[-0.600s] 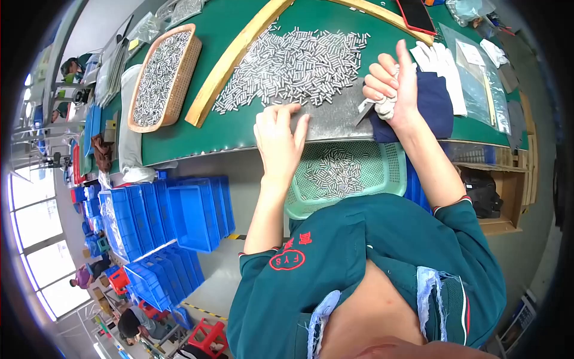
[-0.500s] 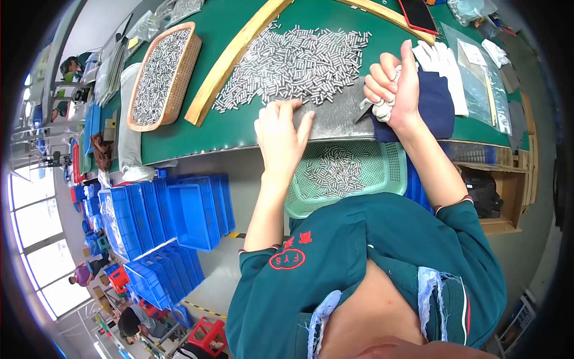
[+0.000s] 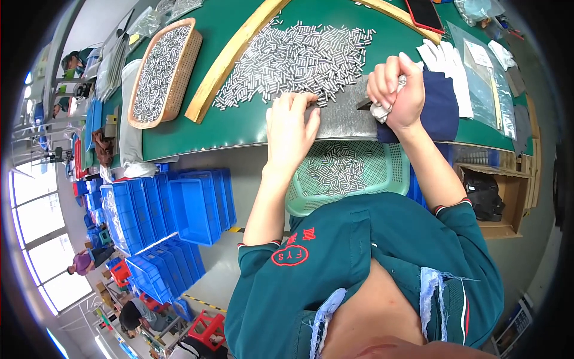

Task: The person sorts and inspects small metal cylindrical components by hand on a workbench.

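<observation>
A heap of small shiny metal pins [image 3: 305,57] spreads over the table. My left hand [image 3: 290,122] lies palm down at the heap's near edge, its fingertips touching the nearest pins and its thumb spread away. Beside it, on a grey metal plate [image 3: 344,119], my right hand [image 3: 402,96] is closed round a tool with a white-wrapped handle [image 3: 380,112]. A flat, dark metal blade [image 3: 363,104] juts from that fist toward the plate; the rest of the tool is hidden by the fingers. Below the table edge, a green plastic basket [image 3: 394,170] holds more pins.
Wooden strips [image 3: 230,60] border the heap. To the left stands a tan basket [image 3: 190,75] full of pins. A navy cloth [image 3: 439,102], white gloves [image 3: 457,78] and a red-edged phone [image 3: 424,13] lie right. Blue crates [image 3: 194,209] stand on the floor at left.
My left hand has shifted slightly right and up along the heap's edge. My right fist has turned a little, its thumb now folded lower, with the tool still in it.
</observation>
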`<act>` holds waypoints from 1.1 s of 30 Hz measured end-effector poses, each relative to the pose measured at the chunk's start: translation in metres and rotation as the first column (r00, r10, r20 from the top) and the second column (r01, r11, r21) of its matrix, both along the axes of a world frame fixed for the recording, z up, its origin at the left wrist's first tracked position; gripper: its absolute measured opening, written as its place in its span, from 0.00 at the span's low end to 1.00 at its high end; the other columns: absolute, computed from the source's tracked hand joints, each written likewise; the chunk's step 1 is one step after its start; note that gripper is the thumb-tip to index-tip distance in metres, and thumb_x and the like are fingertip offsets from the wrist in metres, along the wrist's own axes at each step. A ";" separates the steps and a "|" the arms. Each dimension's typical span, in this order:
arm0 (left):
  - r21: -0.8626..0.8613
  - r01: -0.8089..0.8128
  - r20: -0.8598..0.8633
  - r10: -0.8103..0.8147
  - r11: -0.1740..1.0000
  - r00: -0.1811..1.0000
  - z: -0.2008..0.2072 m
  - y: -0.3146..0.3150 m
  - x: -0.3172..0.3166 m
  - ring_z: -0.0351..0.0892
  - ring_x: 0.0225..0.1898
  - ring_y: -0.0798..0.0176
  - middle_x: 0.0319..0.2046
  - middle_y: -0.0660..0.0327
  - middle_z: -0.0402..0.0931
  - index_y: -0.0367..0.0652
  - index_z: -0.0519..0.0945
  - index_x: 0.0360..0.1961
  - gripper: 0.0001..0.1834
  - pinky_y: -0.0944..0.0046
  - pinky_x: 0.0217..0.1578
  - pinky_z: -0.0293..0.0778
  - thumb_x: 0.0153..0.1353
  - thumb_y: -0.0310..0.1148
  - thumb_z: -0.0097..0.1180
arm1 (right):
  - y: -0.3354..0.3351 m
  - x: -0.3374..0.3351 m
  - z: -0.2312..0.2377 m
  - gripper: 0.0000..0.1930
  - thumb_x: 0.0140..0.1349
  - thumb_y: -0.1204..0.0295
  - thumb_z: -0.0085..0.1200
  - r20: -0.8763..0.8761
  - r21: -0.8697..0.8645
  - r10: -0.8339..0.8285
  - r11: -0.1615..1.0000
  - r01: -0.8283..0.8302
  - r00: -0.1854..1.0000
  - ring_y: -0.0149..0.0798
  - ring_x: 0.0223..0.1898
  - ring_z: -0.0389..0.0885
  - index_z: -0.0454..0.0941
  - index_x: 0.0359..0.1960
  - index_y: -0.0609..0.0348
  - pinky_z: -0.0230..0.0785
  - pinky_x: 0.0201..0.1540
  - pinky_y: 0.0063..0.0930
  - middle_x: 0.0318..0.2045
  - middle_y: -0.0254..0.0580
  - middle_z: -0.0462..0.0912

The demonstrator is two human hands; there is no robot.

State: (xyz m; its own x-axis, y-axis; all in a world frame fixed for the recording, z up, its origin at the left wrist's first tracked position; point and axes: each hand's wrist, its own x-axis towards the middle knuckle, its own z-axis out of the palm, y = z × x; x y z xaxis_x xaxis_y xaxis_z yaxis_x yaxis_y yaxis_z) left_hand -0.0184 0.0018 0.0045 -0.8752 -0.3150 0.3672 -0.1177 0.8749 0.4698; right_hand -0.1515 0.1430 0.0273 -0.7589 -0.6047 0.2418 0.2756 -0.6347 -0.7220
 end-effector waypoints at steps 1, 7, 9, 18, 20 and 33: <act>-0.001 0.010 -0.011 -0.010 1.000 1.000 0.000 0.000 0.002 0.68 0.33 0.59 0.29 0.62 0.69 0.47 0.76 0.33 0.10 0.61 0.33 0.61 0.47 0.31 0.57 | 0.000 -0.001 0.002 0.22 0.63 0.61 0.28 0.002 0.000 -0.004 1.000 0.004 1.000 0.26 0.07 0.52 0.56 0.11 0.54 0.51 0.13 0.20 0.05 0.31 0.55; -0.099 0.002 0.009 -0.001 0.995 1.000 0.008 0.006 -0.001 0.70 0.32 0.61 0.27 0.63 0.70 0.46 0.76 0.32 0.10 0.62 0.34 0.63 0.46 0.30 0.58 | -0.002 0.005 0.002 0.23 0.63 0.60 0.28 0.027 -0.009 0.092 0.996 -0.092 0.995 0.26 0.06 0.50 0.56 0.11 0.55 0.50 0.11 0.20 0.05 0.32 0.55; -0.121 -0.007 0.027 0.010 0.993 1.000 0.009 0.007 -0.002 0.70 0.33 0.61 0.27 0.63 0.70 0.46 0.76 0.32 0.10 0.62 0.34 0.63 0.46 0.30 0.58 | -0.003 0.005 0.000 0.23 0.64 0.60 0.28 -0.015 -0.016 0.091 0.996 -0.092 0.996 0.25 0.06 0.50 0.56 0.11 0.56 0.50 0.11 0.19 0.06 0.33 0.56; -0.084 0.027 0.044 -0.023 0.996 0.999 0.006 0.007 -0.002 0.68 0.33 0.60 0.28 0.63 0.68 0.46 0.75 0.30 0.08 0.61 0.33 0.61 0.46 0.31 0.58 | -0.007 0.009 0.003 0.24 0.64 0.61 0.30 -0.022 0.012 0.137 0.990 -0.137 0.990 0.25 0.07 0.51 0.56 0.10 0.57 0.50 0.11 0.19 0.06 0.33 0.56; -0.056 0.019 0.037 -0.017 0.998 0.999 0.006 0.008 -0.003 0.69 0.32 0.60 0.26 0.63 0.69 0.46 0.75 0.28 0.06 0.61 0.32 0.61 0.46 0.31 0.58 | -0.006 0.009 0.003 0.24 0.64 0.61 0.30 -0.011 0.016 0.121 0.993 -0.120 0.993 0.25 0.07 0.52 0.56 0.10 0.57 0.50 0.11 0.19 0.06 0.33 0.57; 0.116 0.102 0.038 -0.107 0.988 0.994 -0.001 0.030 -0.008 0.68 0.29 0.62 0.22 0.65 0.69 0.45 0.74 0.24 0.06 0.63 0.32 0.59 0.45 0.29 0.59 | -0.001 0.008 0.002 0.22 0.63 0.64 0.36 0.097 -0.036 0.109 0.994 -0.106 0.989 0.25 0.06 0.54 0.57 0.10 0.56 0.53 0.12 0.20 0.06 0.33 0.58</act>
State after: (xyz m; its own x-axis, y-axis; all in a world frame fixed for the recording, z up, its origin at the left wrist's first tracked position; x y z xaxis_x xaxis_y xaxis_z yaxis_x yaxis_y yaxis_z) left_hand -0.0264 0.0323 0.0036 -0.9200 -0.2580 0.2950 -0.0508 0.8248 0.5631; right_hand -0.1438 0.1420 0.0291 -0.7111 -0.6773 0.1887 0.4123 -0.6190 -0.6684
